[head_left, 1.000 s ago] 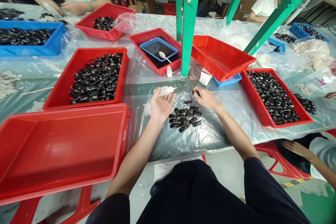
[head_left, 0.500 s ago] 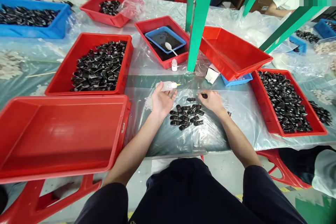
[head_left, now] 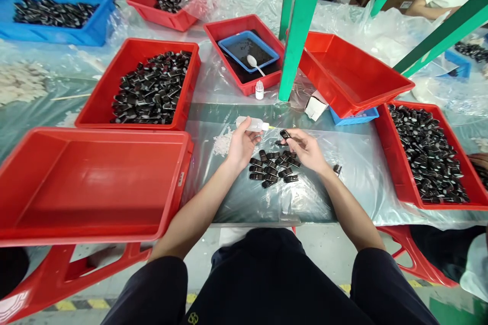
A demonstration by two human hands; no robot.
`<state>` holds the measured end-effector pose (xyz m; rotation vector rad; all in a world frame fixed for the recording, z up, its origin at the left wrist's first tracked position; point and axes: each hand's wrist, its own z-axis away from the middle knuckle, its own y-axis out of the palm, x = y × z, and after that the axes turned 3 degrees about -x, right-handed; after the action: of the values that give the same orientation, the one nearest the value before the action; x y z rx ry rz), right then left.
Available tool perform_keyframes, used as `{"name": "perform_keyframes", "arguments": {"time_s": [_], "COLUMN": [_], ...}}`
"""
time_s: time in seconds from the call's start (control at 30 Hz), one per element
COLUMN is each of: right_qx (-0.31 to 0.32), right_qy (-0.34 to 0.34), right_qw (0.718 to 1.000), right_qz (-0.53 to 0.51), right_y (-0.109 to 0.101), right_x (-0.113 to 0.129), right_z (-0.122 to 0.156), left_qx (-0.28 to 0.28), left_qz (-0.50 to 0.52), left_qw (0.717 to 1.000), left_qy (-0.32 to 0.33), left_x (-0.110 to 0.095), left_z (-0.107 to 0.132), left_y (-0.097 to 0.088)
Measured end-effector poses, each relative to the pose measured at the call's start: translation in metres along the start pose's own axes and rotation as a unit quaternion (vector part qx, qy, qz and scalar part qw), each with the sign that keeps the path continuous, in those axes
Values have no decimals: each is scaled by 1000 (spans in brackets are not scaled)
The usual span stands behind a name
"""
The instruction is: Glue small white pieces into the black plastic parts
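My left hand (head_left: 241, 146) is closed around a clear squeeze bottle (head_left: 254, 124) with a thin yellow-green needle tip pointing right. Between the thumb and fingers of my right hand (head_left: 308, 150) is a small glossy black piece (head_left: 284, 134), raised near the bottle's tip; I cannot tell whether they touch. Several similar black pieces (head_left: 270, 169) lie grouped on the plastic sheeting below both hands. Another piece is partly hidden behind my right fingers. One more black piece (head_left: 337, 169) lies by my right forearm. Small whitish bits (head_left: 222, 143) are scattered left of my left hand.
Red bins of black pieces stand left (head_left: 194, 73) and right (head_left: 394, 162). A red tray (head_left: 95, 188) sits front left, another (head_left: 354, 73) back right. A green post (head_left: 301, 25) rises near a small white bottle (head_left: 259, 90) and white box (head_left: 315, 106). Other people sit nearby.
My right hand has lifted the black piece off the sheeting and turned it up toward the bottle's tip. My left hand keeps the bottle. The camera view has shifted slightly.
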<state>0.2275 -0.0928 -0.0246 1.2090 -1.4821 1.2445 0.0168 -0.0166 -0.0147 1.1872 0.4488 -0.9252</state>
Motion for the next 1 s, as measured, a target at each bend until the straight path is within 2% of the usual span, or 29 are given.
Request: {"name": "perform_keyframes", "arguments": {"time_s": [0.23, 0.6, 1.0], "right_qx": [-15, -14, -16], "right_qy": [-6, -7, -14], "right_qw": [1000, 1000, 998], "right_qz": [-25, -5, 56], "right_y": [0, -2, -3], "right_x": [-3, -2, -10], "right_z": [0, 1, 2], "left_qx": [2, 12, 32], "left_qz": [-25, -25, -107], "left_qw": [999, 999, 985], "left_qy": [29, 30, 128], "left_x": [2, 2, 2], "left_z": [-1, -1, 0], "left_y": [-2, 0, -1]}}
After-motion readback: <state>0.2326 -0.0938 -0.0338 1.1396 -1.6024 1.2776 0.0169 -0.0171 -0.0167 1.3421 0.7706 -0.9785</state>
